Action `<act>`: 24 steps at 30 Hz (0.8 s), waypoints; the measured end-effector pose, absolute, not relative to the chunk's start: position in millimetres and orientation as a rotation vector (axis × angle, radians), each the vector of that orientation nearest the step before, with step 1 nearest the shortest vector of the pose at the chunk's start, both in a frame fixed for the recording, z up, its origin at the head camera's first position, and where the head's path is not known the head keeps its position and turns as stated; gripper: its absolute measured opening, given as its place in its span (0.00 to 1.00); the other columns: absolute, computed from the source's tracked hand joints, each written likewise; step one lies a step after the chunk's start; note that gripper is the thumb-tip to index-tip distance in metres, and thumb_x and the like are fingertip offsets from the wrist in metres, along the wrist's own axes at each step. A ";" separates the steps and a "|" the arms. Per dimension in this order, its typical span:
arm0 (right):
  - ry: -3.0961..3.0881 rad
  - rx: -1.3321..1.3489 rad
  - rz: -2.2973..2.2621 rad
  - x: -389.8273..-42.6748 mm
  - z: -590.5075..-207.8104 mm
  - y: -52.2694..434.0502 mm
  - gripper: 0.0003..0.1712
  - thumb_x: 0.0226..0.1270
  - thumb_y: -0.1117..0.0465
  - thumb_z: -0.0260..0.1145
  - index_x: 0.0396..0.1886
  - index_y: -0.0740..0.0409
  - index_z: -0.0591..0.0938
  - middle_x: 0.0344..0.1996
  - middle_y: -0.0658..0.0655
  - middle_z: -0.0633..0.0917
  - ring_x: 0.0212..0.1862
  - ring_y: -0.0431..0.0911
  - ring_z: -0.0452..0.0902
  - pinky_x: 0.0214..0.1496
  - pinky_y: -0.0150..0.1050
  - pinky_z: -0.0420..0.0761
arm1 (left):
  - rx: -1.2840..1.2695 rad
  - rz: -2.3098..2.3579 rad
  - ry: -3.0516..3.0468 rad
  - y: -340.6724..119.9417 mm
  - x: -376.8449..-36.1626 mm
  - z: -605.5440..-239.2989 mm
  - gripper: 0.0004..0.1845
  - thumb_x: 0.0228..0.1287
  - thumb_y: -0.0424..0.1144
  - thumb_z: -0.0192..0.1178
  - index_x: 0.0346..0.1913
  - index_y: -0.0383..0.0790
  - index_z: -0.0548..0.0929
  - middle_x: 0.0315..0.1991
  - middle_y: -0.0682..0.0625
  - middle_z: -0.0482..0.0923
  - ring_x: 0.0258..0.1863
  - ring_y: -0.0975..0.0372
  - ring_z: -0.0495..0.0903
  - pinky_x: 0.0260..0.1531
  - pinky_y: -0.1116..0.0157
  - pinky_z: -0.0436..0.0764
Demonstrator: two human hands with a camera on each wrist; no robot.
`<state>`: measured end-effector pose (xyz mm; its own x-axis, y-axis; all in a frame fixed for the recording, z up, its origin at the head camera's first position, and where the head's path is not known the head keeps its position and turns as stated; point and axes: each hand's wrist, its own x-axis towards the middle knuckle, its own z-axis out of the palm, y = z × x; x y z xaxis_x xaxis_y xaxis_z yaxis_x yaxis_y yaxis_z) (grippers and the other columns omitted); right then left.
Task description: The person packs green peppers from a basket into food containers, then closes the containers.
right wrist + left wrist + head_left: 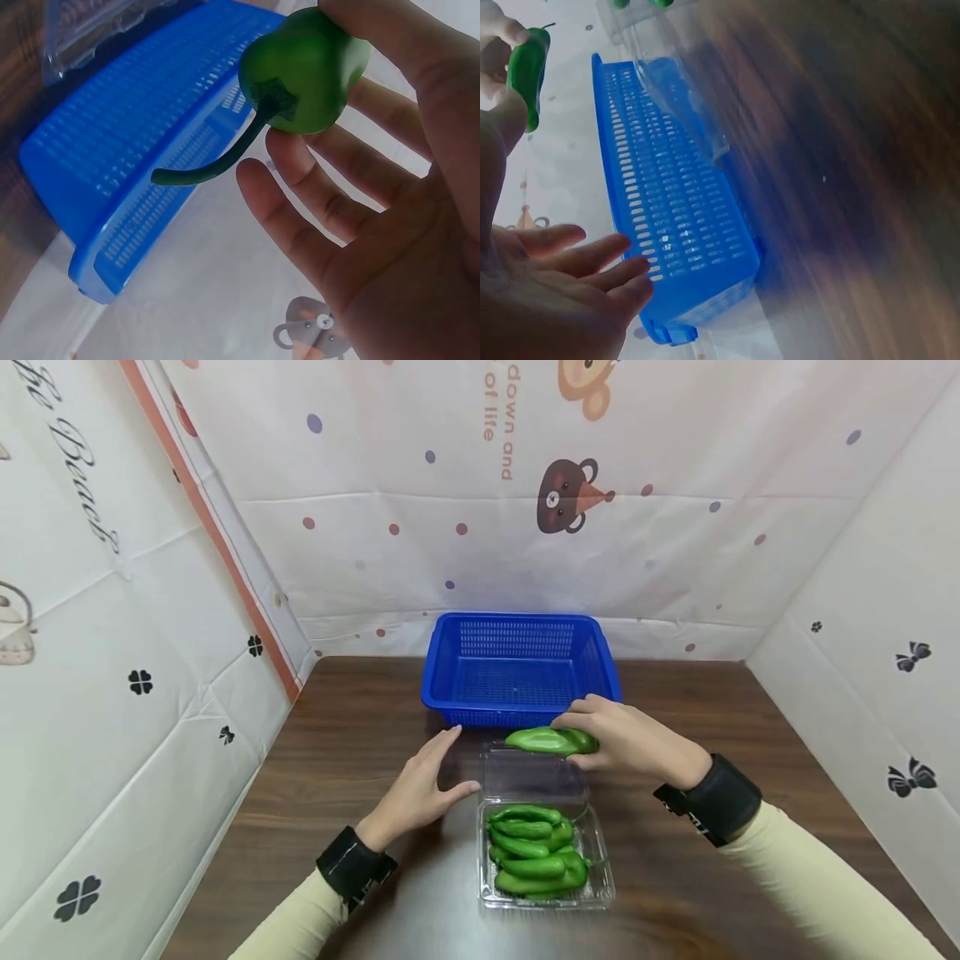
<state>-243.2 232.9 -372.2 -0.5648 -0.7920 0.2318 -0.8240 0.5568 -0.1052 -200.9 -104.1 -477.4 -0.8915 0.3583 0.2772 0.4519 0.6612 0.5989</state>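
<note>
My right hand (611, 731) holds a green pepper (550, 740) just in front of the blue basket (450, 689), above the open lid of a clear plastic clamshell box (596, 877). In the right wrist view the pepper (311, 71) sits between thumb and fingers, its curved stem pointing down and left toward the basket (112, 150). Several more green peppers (534, 858) lie in the box. My left hand (427, 781) is open, fingers straight, resting on the table beside the box lid; the left wrist view shows its palm (551, 292) near the basket (682, 225).
The dark wooden table (360, 735) is boxed in by white patterned cloth walls (112, 652) on the left, back and right. The basket stands at the back middle with nothing inside it.
</note>
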 end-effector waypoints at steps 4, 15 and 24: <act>-2.557 1.424 0.305 -233.6 -377.4 233.8 0.23 0.58 0.55 0.80 0.53 0.53 0.86 0.40 0.47 0.79 0.41 0.41 0.68 0.38 0.37 0.74 | -0.711 -1.061 -2.766 -100.7 -197.5 -482.0 0.50 0.64 0.57 0.71 0.81 0.41 0.59 0.78 0.41 0.62 0.77 0.46 0.60 0.72 0.47 0.66; -2.439 1.509 0.302 -209.9 -387.9 227.6 0.25 0.54 0.55 0.82 0.52 0.55 0.86 0.38 0.48 0.79 0.39 0.41 0.71 0.36 0.37 0.77 | -0.785 -1.074 -2.776 -96.9 -193.5 -485.0 0.48 0.66 0.55 0.70 0.81 0.42 0.59 0.78 0.41 0.62 0.77 0.46 0.60 0.72 0.46 0.65; -2.396 1.561 0.346 -193.4 -403.2 221.9 0.27 0.53 0.55 0.83 0.52 0.55 0.86 0.38 0.48 0.79 0.40 0.40 0.72 0.38 0.35 0.79 | -0.815 -1.080 -2.778 -96.1 -191.5 -485.5 0.47 0.67 0.57 0.68 0.81 0.42 0.59 0.77 0.40 0.62 0.77 0.45 0.60 0.72 0.45 0.65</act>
